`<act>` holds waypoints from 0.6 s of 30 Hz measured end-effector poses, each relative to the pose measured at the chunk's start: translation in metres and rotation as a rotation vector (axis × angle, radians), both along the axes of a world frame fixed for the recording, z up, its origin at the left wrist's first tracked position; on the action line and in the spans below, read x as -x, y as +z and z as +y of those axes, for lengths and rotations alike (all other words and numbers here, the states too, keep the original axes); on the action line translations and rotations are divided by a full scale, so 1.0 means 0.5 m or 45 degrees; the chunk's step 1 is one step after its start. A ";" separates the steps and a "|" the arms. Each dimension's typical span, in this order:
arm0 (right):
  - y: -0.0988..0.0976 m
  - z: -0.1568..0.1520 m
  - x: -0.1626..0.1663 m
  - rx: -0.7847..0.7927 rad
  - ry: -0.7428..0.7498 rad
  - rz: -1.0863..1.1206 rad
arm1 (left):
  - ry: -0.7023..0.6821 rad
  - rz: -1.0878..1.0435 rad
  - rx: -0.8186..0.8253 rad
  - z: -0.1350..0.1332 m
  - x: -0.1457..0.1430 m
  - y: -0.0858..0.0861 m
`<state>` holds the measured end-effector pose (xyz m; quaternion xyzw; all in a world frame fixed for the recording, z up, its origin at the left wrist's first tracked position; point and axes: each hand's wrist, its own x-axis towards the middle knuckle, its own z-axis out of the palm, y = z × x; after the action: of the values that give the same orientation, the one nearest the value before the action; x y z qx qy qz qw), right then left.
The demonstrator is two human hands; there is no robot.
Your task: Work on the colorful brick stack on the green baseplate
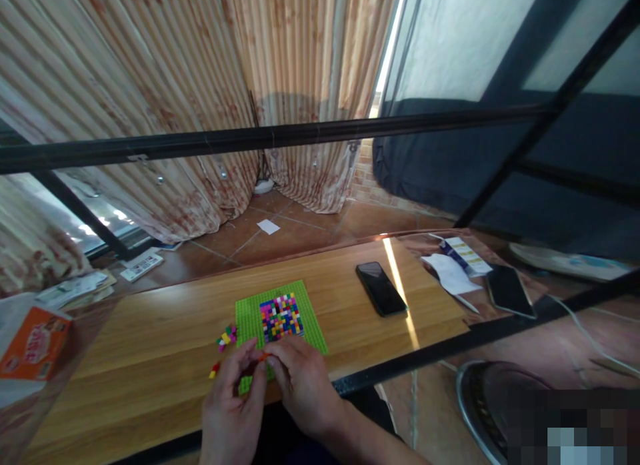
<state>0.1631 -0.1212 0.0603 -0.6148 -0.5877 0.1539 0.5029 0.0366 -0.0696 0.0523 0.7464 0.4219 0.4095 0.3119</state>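
My left hand [234, 401] and my right hand [306, 379] meet over the near edge of a green studded baseplate [311, 318]. Between their fingertips is a small orange toy brick [264, 355]; both hands are closed on it in a pinch. Beyond them, a patch of multicoloured small bricks [281, 315] covers the middle of the baseplate. To the left of the plate lies a little pile of loose bricks [227, 338], and a few more red and yellow bricks [215, 370] rest beside my left hand. My fingers hide the plate's near part.
The wooden board [150, 358] carries a black phone [381, 289] right of the baseplate. Farther right are papers [453, 275] and another dark phone-like device [510, 290]. An orange box [35, 345] stands at far left. A black metal bar [300, 133] crosses ahead, before curtains [200, 65].
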 end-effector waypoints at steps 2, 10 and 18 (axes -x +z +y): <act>0.001 -0.006 -0.004 -0.005 -0.014 0.011 | 0.024 0.031 -0.025 -0.003 -0.009 0.003; 0.007 -0.028 -0.026 -0.039 -0.085 0.055 | 0.062 0.089 -0.061 -0.015 -0.044 0.024; 0.015 -0.042 -0.046 -0.015 -0.095 0.463 | -0.074 0.108 -0.076 -0.036 -0.072 0.040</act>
<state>0.1862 -0.1422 0.0679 -0.5953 -0.4647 0.2404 0.6098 0.0724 -0.0878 0.0723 0.7839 0.4006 0.3806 0.2830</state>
